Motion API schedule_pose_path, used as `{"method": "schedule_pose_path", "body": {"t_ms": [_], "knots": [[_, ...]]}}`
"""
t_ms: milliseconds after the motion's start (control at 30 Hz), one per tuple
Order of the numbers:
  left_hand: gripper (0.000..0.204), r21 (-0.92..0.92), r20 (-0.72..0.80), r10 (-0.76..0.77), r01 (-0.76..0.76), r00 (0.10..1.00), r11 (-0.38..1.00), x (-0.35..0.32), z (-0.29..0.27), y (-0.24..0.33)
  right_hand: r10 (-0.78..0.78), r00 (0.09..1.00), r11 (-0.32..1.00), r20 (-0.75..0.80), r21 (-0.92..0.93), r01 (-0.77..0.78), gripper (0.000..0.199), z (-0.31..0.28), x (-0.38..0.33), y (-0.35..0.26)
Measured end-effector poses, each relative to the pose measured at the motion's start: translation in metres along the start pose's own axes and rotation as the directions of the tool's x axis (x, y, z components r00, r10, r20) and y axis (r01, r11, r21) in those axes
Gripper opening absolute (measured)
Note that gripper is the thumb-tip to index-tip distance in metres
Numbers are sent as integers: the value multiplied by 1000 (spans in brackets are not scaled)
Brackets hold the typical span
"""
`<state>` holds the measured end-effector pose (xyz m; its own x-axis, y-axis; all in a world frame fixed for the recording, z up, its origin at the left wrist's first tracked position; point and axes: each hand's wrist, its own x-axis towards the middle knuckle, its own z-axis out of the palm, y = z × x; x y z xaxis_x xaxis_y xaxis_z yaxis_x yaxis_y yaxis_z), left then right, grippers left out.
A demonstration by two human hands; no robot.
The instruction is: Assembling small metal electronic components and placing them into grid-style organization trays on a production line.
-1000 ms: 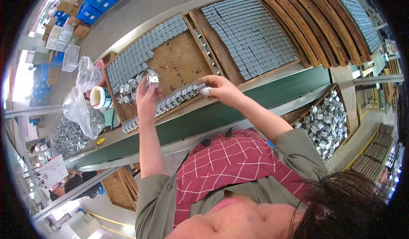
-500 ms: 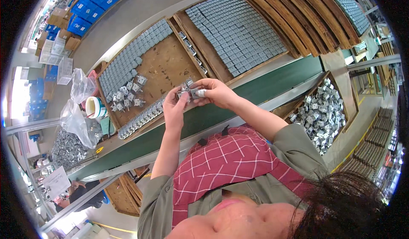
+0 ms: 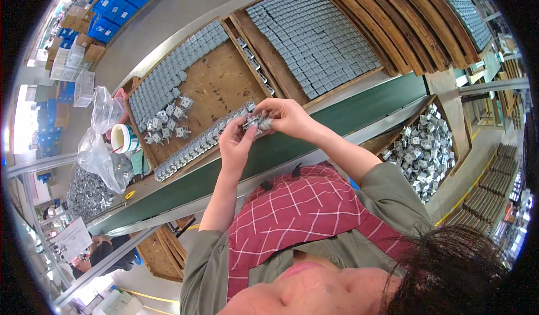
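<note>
Grey metal part (image 3: 255, 123) pinched between both hands, fingers closed.

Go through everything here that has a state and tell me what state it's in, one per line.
left hand: pinching the small metal part
right hand: gripping the same part
near wooden tray: partly filled
far wooden tray: full of grey parts
bin of parts: heaped
plastic bags: crumpled, open

A white tape roll (image 3: 124, 138) and clear plastic bags (image 3: 104, 132) sit left of the wooden tray (image 3: 216, 87)
</note>
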<state>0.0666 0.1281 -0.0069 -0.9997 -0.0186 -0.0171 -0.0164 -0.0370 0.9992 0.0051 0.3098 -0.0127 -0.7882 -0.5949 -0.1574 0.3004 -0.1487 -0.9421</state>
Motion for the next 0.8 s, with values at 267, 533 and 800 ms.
{"method": "schedule_pose_path", "body": {"t_ms": [267, 533, 800], "knots": [[64, 271, 55, 11, -25, 998, 962, 6, -11, 13, 276, 955, 740, 111, 609, -285, 27, 15, 10, 15], [82, 733, 132, 210, -239, 969, 637, 11, -30, 34, 174, 959, 915, 226, 324, -242, 31, 47, 27, 19], [66, 719, -68, 206, -95, 976, 688, 10, -70, 21, 266, 922, 938, 281, -296, -180, 46, 65, 81, 3]]}}
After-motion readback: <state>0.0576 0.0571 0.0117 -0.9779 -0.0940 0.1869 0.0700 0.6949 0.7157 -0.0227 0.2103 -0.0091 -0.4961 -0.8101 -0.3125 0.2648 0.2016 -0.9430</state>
